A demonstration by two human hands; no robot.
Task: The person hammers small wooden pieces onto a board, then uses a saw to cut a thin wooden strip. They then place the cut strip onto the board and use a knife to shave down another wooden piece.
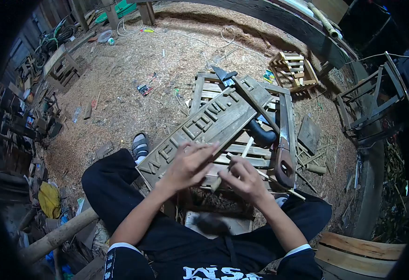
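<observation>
A long wooden board [223, 122] with raised letters lies slantwise on a slatted wooden crate or pallet [200, 93] in front of me. My left hand [191, 164] is over the board's lower edge, its fingers stretched out toward the right. Just right of it, my right hand [245, 179] has its fingers closed on a small wooden stick [216, 184]. A hammer [256, 103] rests across the board's far end. Beside it lies a handsaw [285, 161], its handle toward me. Between board and saw sits a black curved pipe-like piece [263, 136].
Wood shavings cover the ground [120, 88]. A small slatted crate [298, 73] stands at the back right, near a wooden frame [377, 100]. A low wooden stool [61, 67] is at the left. A pole [60, 233] lies at lower left, and curved planks [360, 254] at lower right.
</observation>
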